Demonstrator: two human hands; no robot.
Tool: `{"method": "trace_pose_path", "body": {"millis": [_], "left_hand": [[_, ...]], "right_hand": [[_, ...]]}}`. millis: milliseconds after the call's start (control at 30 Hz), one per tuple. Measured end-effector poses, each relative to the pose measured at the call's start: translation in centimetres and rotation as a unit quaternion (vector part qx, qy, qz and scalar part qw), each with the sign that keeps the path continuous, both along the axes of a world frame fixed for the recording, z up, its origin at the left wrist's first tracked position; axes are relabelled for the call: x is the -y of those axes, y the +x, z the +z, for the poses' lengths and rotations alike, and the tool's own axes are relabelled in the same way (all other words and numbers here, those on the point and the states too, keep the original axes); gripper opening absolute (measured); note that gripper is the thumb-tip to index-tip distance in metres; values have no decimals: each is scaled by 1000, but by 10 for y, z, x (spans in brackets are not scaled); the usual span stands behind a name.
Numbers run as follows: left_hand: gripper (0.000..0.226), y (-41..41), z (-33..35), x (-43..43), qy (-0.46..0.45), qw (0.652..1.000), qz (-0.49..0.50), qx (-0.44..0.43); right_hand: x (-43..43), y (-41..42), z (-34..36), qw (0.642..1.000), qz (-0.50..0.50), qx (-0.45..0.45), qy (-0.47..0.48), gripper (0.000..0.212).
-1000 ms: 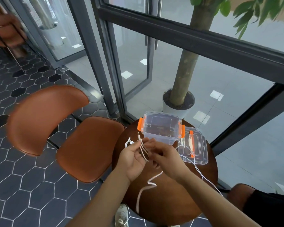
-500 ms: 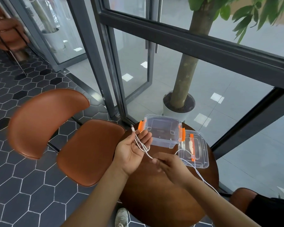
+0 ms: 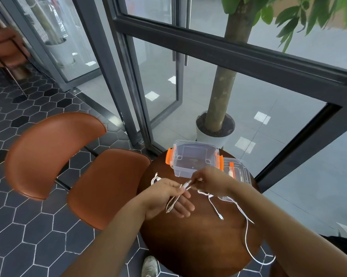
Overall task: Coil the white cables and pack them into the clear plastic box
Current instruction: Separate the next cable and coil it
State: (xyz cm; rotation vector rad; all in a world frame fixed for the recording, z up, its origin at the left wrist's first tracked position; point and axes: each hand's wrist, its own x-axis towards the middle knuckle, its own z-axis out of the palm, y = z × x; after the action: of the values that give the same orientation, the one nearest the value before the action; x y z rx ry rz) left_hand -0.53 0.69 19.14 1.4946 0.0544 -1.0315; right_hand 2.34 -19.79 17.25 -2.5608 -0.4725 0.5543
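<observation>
A clear plastic box (image 3: 194, 159) with orange latches stands open at the far side of a small round brown table (image 3: 198, 238). Its clear lid (image 3: 239, 172) lies to the right of it. My left hand (image 3: 168, 198) is palm up with loops of a white cable (image 3: 173, 202) across the palm, thumb holding them. My right hand (image 3: 210, 179) pinches the same cable near its plug, just above my left fingers. A second white cable (image 3: 246, 224) trails over the table's right side and off the edge. Another small white cable (image 3: 155, 178) lies left of my hands.
A brown leather chair (image 3: 72, 168) stands left of the table. Dark metal-framed glass panels (image 3: 188, 43) rise behind it, with a potted tree (image 3: 218, 108) beyond the glass. A shoe (image 3: 149, 265) shows on the hexagon-tiled floor below the table.
My right hand has come up from the table to the cable at my left fingertips. My left hand has dropped lower and turned flatter. The loose cable end now lies on the table.
</observation>
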Motion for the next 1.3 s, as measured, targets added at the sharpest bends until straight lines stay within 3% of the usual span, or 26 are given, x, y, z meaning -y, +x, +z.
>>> {"method": "trace_pose_path", "body": {"millis": [167, 267, 433, 533, 667, 867, 1000, 1067, 1300], "left_hand": [[29, -4, -15, 5, 120, 991, -24, 48], [27, -3, -20, 11, 120, 991, 33, 47], [29, 1, -26, 10, 16, 981, 192, 0], [33, 3, -28, 9, -114, 950, 281, -71], [29, 1, -26, 13, -189, 910, 351, -111], [35, 5, -15, 19, -268, 860, 409, -145], [32, 8, -15, 22, -269, 858, 419, -128], [28, 7, -15, 24, -271, 858, 421, -118], [25, 3, -17, 17, -307, 830, 446, -134]], "right_hand": [[-8, 9, 13, 996, -76, 46, 27, 17], [-18, 4, 20, 987, -127, 68, 71, 17], [-32, -21, 18, 953, -205, 54, 217, 14], [-34, -30, 9, 945, -231, 13, 232, 5], [-42, -44, -5, 910, -261, -67, 315, 3], [-34, -49, -12, 807, -275, -212, 479, 12], [-27, -45, -21, 761, -278, -265, 523, 15], [-25, -45, -23, 768, -268, -256, 522, 13], [-17, -50, -28, 880, -194, -151, 407, 15]]}}
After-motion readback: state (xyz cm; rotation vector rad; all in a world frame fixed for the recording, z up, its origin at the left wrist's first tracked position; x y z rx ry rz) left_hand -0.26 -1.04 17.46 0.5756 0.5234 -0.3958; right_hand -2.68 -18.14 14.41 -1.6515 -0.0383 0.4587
